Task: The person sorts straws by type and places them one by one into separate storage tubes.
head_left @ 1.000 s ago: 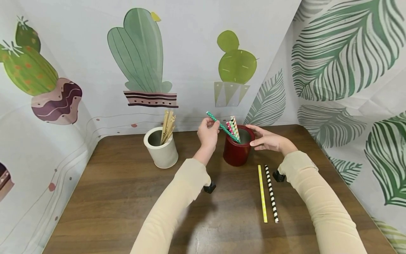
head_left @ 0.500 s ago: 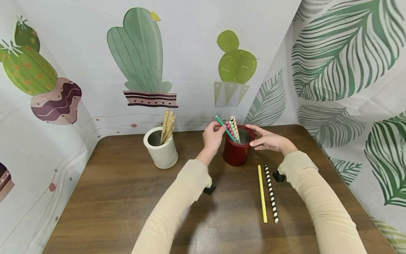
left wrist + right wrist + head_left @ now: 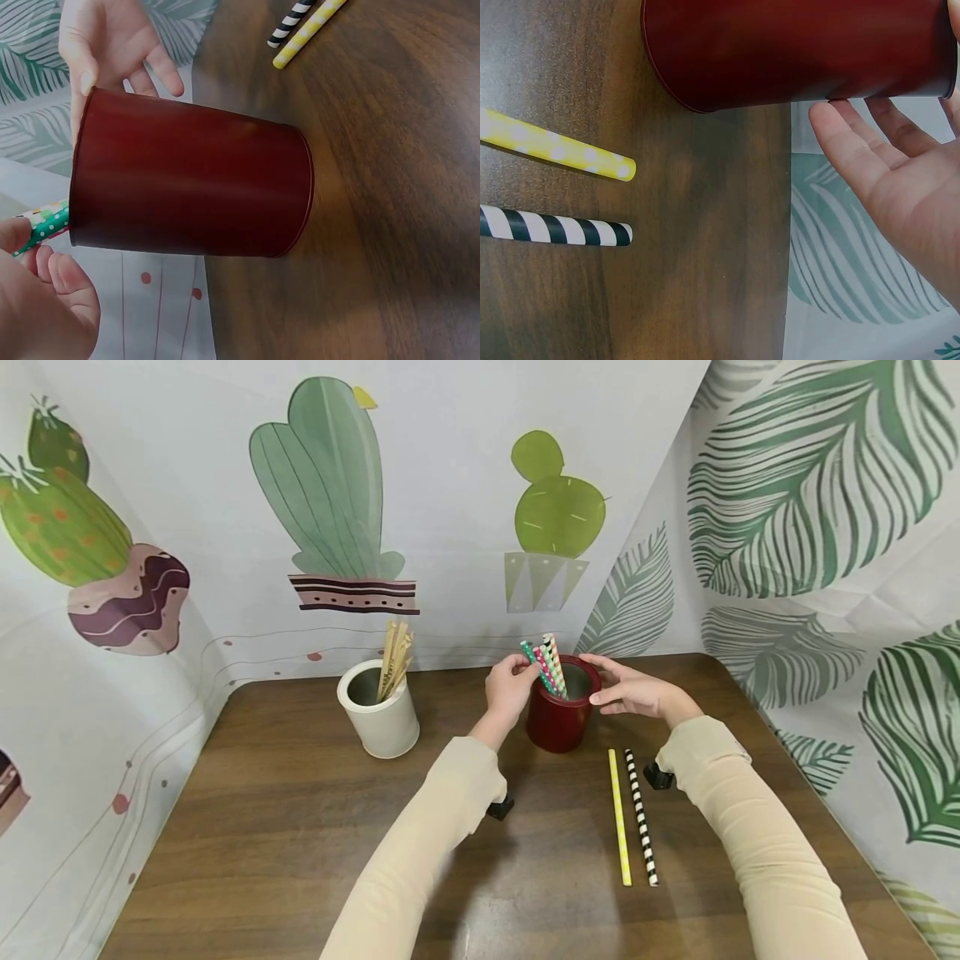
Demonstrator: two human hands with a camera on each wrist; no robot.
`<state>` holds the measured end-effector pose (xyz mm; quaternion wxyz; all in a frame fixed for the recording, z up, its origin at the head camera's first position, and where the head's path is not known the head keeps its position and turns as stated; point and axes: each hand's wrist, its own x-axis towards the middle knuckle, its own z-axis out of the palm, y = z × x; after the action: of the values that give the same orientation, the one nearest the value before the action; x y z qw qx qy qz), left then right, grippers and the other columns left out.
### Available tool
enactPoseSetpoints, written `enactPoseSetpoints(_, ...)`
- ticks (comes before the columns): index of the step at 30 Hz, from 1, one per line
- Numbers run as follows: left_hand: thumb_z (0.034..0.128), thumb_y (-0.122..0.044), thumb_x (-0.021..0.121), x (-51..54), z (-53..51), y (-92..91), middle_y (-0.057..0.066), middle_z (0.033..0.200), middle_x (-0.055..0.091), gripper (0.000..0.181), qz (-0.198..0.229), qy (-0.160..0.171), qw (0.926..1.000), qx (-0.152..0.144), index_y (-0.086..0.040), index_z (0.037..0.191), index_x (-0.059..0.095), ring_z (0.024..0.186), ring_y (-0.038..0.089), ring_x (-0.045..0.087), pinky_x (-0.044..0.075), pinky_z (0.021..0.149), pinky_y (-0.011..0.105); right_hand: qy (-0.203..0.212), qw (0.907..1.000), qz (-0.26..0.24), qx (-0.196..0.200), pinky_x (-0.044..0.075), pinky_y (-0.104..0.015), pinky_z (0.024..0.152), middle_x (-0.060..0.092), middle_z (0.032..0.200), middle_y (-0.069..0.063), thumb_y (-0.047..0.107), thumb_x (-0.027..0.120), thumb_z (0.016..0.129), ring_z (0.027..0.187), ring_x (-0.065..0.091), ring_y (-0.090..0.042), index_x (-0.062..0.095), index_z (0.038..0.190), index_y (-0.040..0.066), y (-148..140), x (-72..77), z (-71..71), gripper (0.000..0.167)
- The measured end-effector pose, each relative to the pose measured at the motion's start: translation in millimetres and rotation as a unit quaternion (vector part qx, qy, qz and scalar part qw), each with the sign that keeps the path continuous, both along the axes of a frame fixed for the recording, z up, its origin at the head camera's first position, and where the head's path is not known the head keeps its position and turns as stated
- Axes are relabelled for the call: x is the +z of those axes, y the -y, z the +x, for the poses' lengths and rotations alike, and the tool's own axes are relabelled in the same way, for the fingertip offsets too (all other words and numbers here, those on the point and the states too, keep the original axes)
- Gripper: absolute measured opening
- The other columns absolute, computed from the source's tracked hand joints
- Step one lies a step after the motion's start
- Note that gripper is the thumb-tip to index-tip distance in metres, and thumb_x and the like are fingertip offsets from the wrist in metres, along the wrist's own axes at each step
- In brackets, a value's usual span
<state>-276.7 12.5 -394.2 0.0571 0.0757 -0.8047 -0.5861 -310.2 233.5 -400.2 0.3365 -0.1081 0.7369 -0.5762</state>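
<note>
A dark red cup [image 3: 558, 727] stands upright near the table's back edge, with several patterned paper straws [image 3: 552, 664] leaning in it. Between thumb and fingertips, my left hand [image 3: 507, 689] pinches a green straw with white dots [image 3: 52, 223], whose lower end is inside the cup. At the cup's right side, my right hand [image 3: 637, 693] touches it near the rim, thumb and fingers spread and fairly straight. In the right wrist view, its fingertips meet the cup wall [image 3: 802, 49]. The straws' lower ends are hidden inside the cup.
A yellow dotted straw [image 3: 619, 818] and a black-and-white striped straw [image 3: 641, 818] lie side by side on the brown table [image 3: 285, 827], in front of the right hand. To the left stands a cream cup [image 3: 386, 722] holding several tan sticks [image 3: 396, 662].
My left hand has moved right and brought the green straw from a strong slant to a steeper lean against the other straws in the red cup. The right hand stays put.
</note>
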Motion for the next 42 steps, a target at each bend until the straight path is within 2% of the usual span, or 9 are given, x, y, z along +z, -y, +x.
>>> enactPoseSetpoints(7, 0.0799, -0.029, 0.063, -4.1, 0.6, -4.1, -0.003, 0.078, 0.056, 0.02, -0.046, 0.022, 0.9987, -0.009, -0.013, 0.091, 0.066, 0.075, 0.01, 0.048, 0.038, 0.062, 0.022, 0.001, 1.0, -0.005, 0.002, 0.044, -0.039, 0.089, 0.012, 0.147, -0.011, 0.005, 0.056, 0.083, 0.116, 0.042, -0.025, 0.009, 0.142, 0.028, 0.7, 0.3, 0.1, 0.079)
enactPoseSetpoints(11, 0.0802, -0.028, 0.063, -7.4, 1.9, -5.4, -0.003, 0.077, 0.055, 0.02, -0.052, 0.027, 0.9982, -0.017, -0.013, 0.093, 0.066, 0.075, 0.01, 0.048, 0.038, 0.06, 0.021, 0.002, 1.0, -0.006, 0.003, 0.044, -0.039, 0.089, 0.013, 0.146, -0.01, 0.006, 0.057, 0.083, 0.119, 0.039, -0.027, 0.009, 0.142, 0.028, 1.0, 0.2, -0.3, 0.08)
enactPoseSetpoints(18, 0.0792, -0.024, 0.065, -15.2, 3.4, -4.1, -0.003, 0.077, 0.055, 0.02, -0.017, 0.01, 0.9998, -0.01, -0.014, 0.097, 0.066, 0.075, 0.01, 0.048, 0.039, 0.062, 0.021, 0.001, 1.0, -0.005, 0.002, 0.043, -0.042, 0.09, 0.015, 0.145, -0.011, 0.007, 0.058, 0.082, 0.108, 0.046, -0.017, 0.01, 0.142, 0.029, 1.2, 0.6, -0.9, 0.08)
enactPoseSetpoints(23, 0.0782, -0.021, 0.066, -21.9, 4.5, -0.9, -0.001, 0.083, 0.059, 0.024, 0.027, -0.01, 0.9994, -0.017, -0.015, 0.101, 0.064, 0.08, 0.011, 0.052, 0.044, 0.067, 0.022, 0.002, 1.0, -0.005, 0.001, 0.042, -0.043, 0.091, 0.017, 0.144, -0.011, 0.006, 0.058, 0.082, 0.108, 0.047, -0.017, 0.01, 0.142, 0.028, 0.8, 0.5, -1.3, 0.08)
enactPoseSetpoints(26, 0.0779, -0.02, 0.067, -26.3, 6.5, 1.2, 0.002, 0.094, 0.062, 0.03, 0.053, -0.02, 0.9977, -0.037, -0.014, 0.106, 0.062, 0.087, 0.013, 0.057, 0.047, 0.075, 0.023, 0.001, 1.0, -0.004, 0.002, 0.044, -0.04, 0.089, 0.016, 0.145, -0.011, 0.006, 0.058, 0.082, 0.108, 0.046, -0.017, 0.01, 0.142, 0.028, 0.3, 0.2, -1.2, 0.08)
enactPoseSetpoints(29, 0.0781, -0.021, 0.067, -30.4, 9.4, 2.9, 0.002, 0.113, 0.059, 0.041, 0.073, -0.023, 0.9947, -0.069, -0.013, 0.117, 0.056, 0.101, 0.016, 0.056, 0.047, 0.085, 0.027, 0.0, 1.0, -0.004, 0.003, 0.045, -0.037, 0.087, 0.015, 0.145, -0.011, 0.007, 0.058, 0.082, 0.108, 0.046, -0.016, 0.009, 0.142, 0.028, 0.0, -0.3, -0.8, 0.08)
enactPoseSetpoints(33, 0.0783, -0.025, 0.066, -34.2, 13.7, 3.3, 0.001, 0.133, 0.046, 0.061, 0.079, -0.003, 0.9898, -0.118, -0.019, 0.133, 0.041, 0.121, 0.016, 0.043, 0.039, 0.098, 0.033, 0.0, 1.0, -0.006, 0.003, 0.046, -0.036, 0.086, 0.013, 0.146, -0.013, 0.007, 0.059, 0.082, 0.106, 0.047, -0.016, 0.009, 0.142, 0.028, -0.3, -1.4, -0.9, 0.08)
enactPoseSetpoints(37, 0.0768, -0.029, 0.067, -39.0, 16.7, 1.9, 0.001, 0.141, 0.034, 0.075, 0.073, 0.013, 0.9843, -0.16, -0.025, 0.14, 0.027, 0.131, 0.017, 0.029, 0.031, 0.104, 0.039, 0.001, 1.0, -0.009, 0.001, 0.047, -0.036, 0.085, 0.011, 0.146, -0.014, 0.007, 0.059, 0.082, 0.102, 0.048, -0.017, 0.01, 0.142, 0.028, -0.1, -1.7, -0.5, 0.081)
enactPoseSetpoints(42, 0.076, -0.031, 0.068, -45.2, 20.5, -0.9, -0.001, 0.143, 0.03, 0.082, 0.068, 0.002, 0.9814, -0.18, -0.026, 0.142, 0.019, 0.133, 0.017, 0.025, 0.03, 0.104, 0.043, 0.0, 0.9999, -0.01, 0.002, 0.047, -0.035, 0.084, 0.011, 0.146, -0.014, 0.008, 0.06, 0.081, 0.1, 0.05, -0.016, 0.009, 0.142, 0.028, -1.1, -1.4, 1.0, 0.081)
